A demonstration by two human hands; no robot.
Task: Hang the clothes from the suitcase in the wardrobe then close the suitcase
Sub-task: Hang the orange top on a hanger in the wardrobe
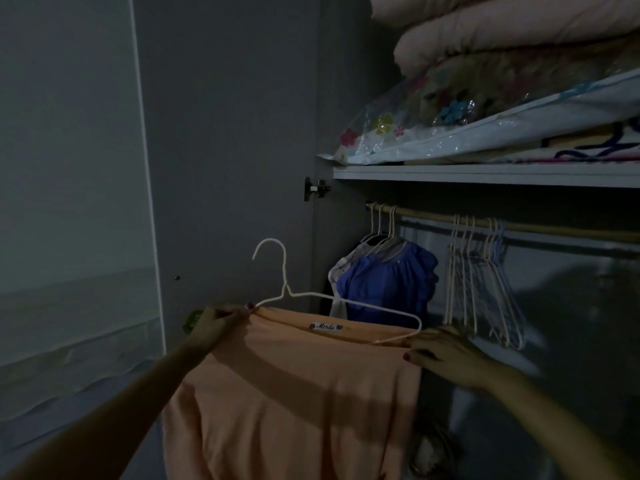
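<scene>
— Fingers [239, 310] of the left hand [216, 323] are pinched shut on the peach garment [291, 393] at one hanger end; the right hand [446, 355] closes on the other.

— Why both ends?

— Probably to keep the cloth spread on the white hanger [332, 299], hook up, below the wardrobe rail [519, 225]. It isn't hung yet. No suitcase in sight.

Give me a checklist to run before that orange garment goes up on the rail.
1. Orange garment on the white hanger: ok.
2. Left hand grips one end: ok.
3. Right hand grips the other end: ok.
4. Hook free and upright: ok.
5. Gap on the rail between the blue top and the empty hangers: ok.
6. Garment fastened to the hanger: cannot tell.
</scene>
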